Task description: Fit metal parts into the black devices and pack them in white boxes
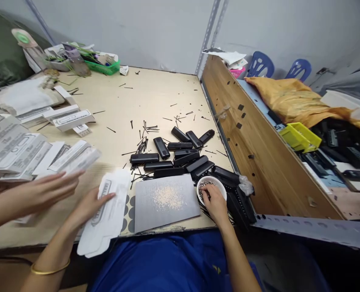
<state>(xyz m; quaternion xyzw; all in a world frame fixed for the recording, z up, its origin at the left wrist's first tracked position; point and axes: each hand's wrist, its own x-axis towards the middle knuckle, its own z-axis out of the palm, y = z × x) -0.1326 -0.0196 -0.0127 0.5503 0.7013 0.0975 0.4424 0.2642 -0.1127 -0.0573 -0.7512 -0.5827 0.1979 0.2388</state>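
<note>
The white bowl (221, 186) sits close to the table's (155, 93) near edge, towards its right corner, and holds small metal parts (204, 187). The right hand (214, 202) curls over the bowl's near rim with its fingertips down among the parts; whether they have pinched anything cannot be told. Just left of the bowl, a grey board (155, 211) with a pale worn patch lies flat along the near edge. At the board's left, the left hand (90, 206), a gold bangle on its wrist, rests open and flat on an unfolded white carton blank (109, 215) that overhangs the near edge. A co-worker's hand (42, 192), blurred, reaches in from the left edge with its fingers spread, just beside the left hand. Behind the bowl, black plastic casings (180, 156) are heaped, with thin black pins (143, 138) scattered over the middle of the table. Stacks of flat printed cartons (12, 150) crowd the left edge, a green basket (103, 67) stands at the far left corner, and a wooden partition (249, 138) runs along the right edge.
</note>
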